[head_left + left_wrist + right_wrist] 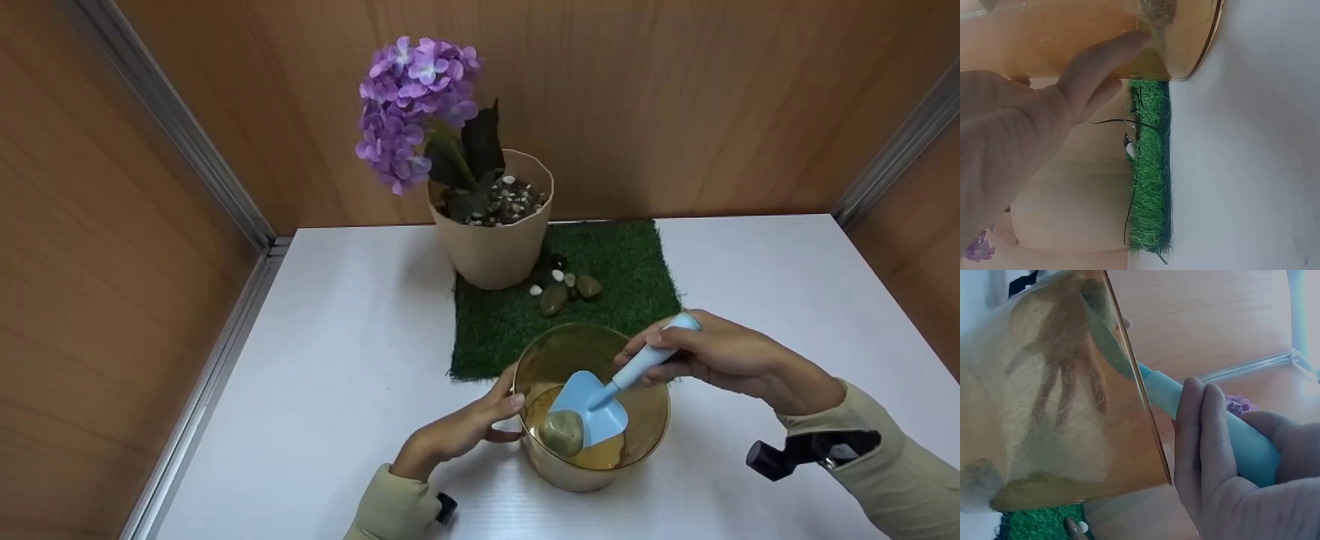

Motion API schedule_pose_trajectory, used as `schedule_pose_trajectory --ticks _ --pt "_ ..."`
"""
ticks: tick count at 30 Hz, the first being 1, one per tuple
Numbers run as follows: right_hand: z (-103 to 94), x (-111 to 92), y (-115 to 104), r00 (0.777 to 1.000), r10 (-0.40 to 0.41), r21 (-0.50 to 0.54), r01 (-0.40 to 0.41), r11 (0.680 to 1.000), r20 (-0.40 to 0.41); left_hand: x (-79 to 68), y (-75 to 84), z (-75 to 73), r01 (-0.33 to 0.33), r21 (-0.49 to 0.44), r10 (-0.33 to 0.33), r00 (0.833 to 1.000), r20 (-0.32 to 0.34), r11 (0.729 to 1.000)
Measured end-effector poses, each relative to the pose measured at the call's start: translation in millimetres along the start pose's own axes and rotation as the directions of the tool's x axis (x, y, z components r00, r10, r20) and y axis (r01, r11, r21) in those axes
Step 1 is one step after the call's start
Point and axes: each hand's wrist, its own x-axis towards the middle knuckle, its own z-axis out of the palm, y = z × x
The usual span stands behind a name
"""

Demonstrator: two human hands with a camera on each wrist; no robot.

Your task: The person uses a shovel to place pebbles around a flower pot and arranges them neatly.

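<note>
An amber see-through bowl [654, 431] stands on the white tabletop. My right hand [724, 352] holds a light-blue trowel [645, 365] by its handle, the blade tilted down inside the bowl. On the blade's lower-left edge sits a large smooth greyish-green stone [561, 433], within the rim. My left hand [480, 416] rests against the bowl's left outer wall. Through the wall, the right wrist view shows left fingers [1064, 391] spread and straight; in the left wrist view the thumb [1109, 53] lies along the outside.
A green grass mat [622, 255] lies behind the bowl, bearing several small stones [553, 298]. A beige pot [491, 259] with purple flowers [420, 97] and pebbles stands at its back left. Wooden panels [675, 112] enclose the table's back and sides.
</note>
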Motion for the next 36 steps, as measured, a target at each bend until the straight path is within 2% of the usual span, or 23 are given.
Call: schedule_pose_trajectory --ticks 6,12,18,27,31,36 --pt "-6.7 -6.9 -10.3 0.998 0.009 0.049 -0.006 0.999 -0.066 -0.6 0.7 0.2 -0.009 -0.018 0.009 1.0 0.016 1.0" --pt "-18.9 -14.3 -28.2 0.99 0.002 0.053 0.006 0.999 -0.139 -1.8 1.4 0.2 -0.004 -0.011 0.004 1.0 0.016 1.0" --pt "-32.5 -18.7 -43.3 0.983 -0.033 0.081 0.049 0.995 -0.179 -1.4 0.3 0.2 -0.005 -0.009 0.005 1.0 0.003 1.0" --pt "-53.7 -13.9 -52.8 0.976 -0.056 0.219 0.103 0.97 -0.21 -1.2 -0.8 -0.4 -0.001 -0.01 0.001 1.0 0.0 1.0" --pt "-63.1 -9.2 -50.9 0.965 -0.037 0.261 0.107 0.959 -0.259 -0.9 -0.4 -0.1 0.001 -0.018 -0.001 1.0 0.0 1.0" --pt "-73.8 1.3 -41.2 0.934 0.024 0.311 0.094 0.946 -0.356 -0.7 -0.4 0.2 0.003 -0.019 -0.003 1.0 -0.002 1.0"
